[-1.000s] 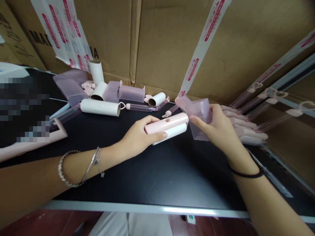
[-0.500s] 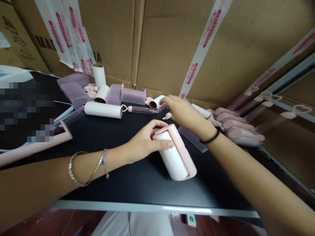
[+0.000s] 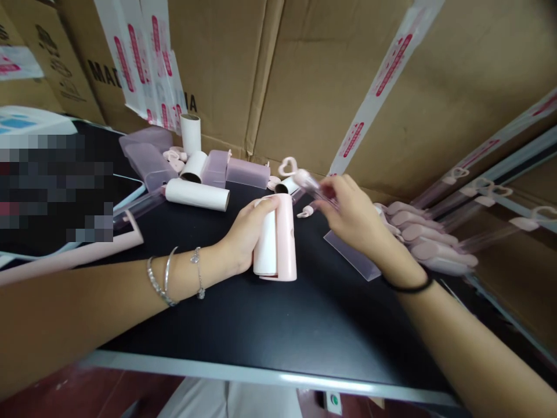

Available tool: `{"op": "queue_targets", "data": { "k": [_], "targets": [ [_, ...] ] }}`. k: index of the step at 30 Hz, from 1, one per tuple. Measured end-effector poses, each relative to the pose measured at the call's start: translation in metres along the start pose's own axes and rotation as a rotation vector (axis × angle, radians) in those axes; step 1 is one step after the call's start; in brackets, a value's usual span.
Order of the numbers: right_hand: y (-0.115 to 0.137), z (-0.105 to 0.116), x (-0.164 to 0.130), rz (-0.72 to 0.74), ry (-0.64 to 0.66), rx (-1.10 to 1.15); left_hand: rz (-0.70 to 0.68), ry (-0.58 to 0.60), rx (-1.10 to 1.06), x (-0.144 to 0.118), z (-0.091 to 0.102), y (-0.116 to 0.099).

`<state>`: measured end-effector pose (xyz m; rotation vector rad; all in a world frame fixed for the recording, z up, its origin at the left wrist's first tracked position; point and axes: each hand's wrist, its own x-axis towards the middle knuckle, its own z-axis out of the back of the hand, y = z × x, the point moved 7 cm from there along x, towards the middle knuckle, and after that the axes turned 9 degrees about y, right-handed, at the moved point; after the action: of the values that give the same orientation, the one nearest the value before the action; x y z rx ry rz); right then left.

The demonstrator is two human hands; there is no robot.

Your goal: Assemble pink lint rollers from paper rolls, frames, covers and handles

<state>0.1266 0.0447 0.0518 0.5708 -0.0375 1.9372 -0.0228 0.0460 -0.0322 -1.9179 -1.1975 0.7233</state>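
Note:
My left hand (image 3: 250,229) is wrapped around a lint roller head (image 3: 287,238), a white paper roll set in a pale pink holder, held upright over the black table. My right hand (image 3: 350,206) pinches a clear purplish handle (image 3: 311,183) with a pink heart-shaped loop at its end, raised above the table and a little blurred. The two pieces are apart. Behind them lies a white roll (image 3: 285,187), partly hidden. A small pink loop piece (image 3: 306,211) rests just below my right fingers.
White rolls (image 3: 198,194) and translucent purple covers (image 3: 248,173) lie along the back left. Several lint rollers with heart-loop handles (image 3: 435,235) are lined up at the right. Cardboard boxes (image 3: 304,87) wall off the back. A purple sheet-like cover (image 3: 352,255) lies near my right wrist.
My right hand has picked up the heart-loop handle from the back of the table and lifted it. My left hand has turned the roller head more upright. The view has shifted slightly.

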Motion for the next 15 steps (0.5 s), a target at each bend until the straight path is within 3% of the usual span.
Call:
{"op": "queue_targets", "data": {
  "k": [3,6,9,15],
  "targets": [
    [-0.019,0.007,-0.041,-0.114,-0.146,0.642,0.043,-0.001,-0.023,0.002,0.001,0.006],
    [-0.021,-0.010,-0.066,-0.256,-0.238,1.187,0.049,0.040,-0.020,0.001,-0.003,0.009],
    [-0.007,-0.023,-0.069,-0.296,-0.212,1.415,0.015,0.094,0.012,-0.004,-0.011,0.008],
    [0.000,-0.034,-0.069,-0.318,-0.110,1.558,-0.055,0.170,0.068,-0.010,-0.020,0.005]
  ]
}}
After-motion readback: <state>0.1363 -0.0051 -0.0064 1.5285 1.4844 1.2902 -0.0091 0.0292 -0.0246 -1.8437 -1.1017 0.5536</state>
